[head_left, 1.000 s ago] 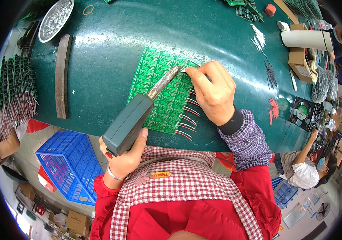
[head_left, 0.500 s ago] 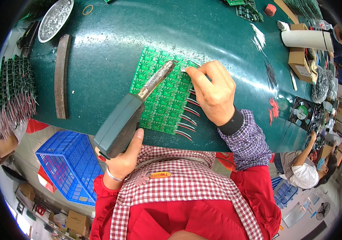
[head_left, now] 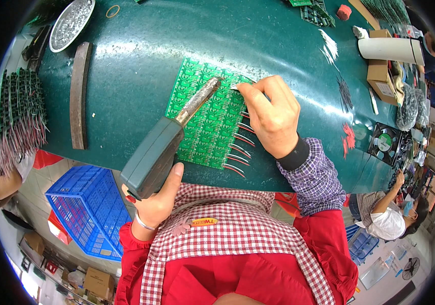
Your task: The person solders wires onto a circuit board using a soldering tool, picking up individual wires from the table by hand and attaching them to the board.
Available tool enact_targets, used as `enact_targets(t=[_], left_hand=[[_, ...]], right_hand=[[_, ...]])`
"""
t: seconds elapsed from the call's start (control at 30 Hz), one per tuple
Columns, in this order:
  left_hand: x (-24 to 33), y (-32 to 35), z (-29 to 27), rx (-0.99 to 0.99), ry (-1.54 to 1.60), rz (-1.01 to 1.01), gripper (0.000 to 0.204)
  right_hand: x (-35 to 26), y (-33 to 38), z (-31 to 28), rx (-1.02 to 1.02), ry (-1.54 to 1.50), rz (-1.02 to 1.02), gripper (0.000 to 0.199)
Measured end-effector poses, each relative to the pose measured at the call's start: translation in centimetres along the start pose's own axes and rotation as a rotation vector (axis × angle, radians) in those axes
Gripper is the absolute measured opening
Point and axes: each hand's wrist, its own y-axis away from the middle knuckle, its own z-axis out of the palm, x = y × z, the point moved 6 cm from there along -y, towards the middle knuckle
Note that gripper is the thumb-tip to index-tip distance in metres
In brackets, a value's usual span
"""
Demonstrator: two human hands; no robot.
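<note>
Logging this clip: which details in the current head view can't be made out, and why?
All in the head view:
- Left hand: most fingers hidden behind the soldering gun.
- Gun's tip: too small to tell whether it touches the circuit board panel.
- Pale sliver pinched by the right hand: mostly covered by the fingertips.
- Stacked circuit boards: cut off by the upper edge.

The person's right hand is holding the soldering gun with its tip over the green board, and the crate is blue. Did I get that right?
Not quite: the left hand is holding the soldering gun, as the head view shows. Its tip is over the green board, and the crate is blue.
</note>
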Motion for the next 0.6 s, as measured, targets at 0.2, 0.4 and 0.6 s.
enact_targets(t=[0.2, 0.4, 0.6], left_hand=[[-0.2, 0.2, -0.3, -0.017, -0.039, -0.018, 0.041], [0.1, 0.3, -0.5, -0.028, -0.063, 0.045, 0.042], [0.4, 0.9, -0.7, -0.055, -0.055, -0.017, 0.040]], right_hand=[[0.0, -0.1, -0.2, 0.043, 0.006, -0.013, 0.024], [-1.1, 0.3, -0.9, 0.044, -0.008, -0.061, 0.025], [-1.2, 0.8, -0.4, -0.017, -0.055, -0.002, 0.024]])
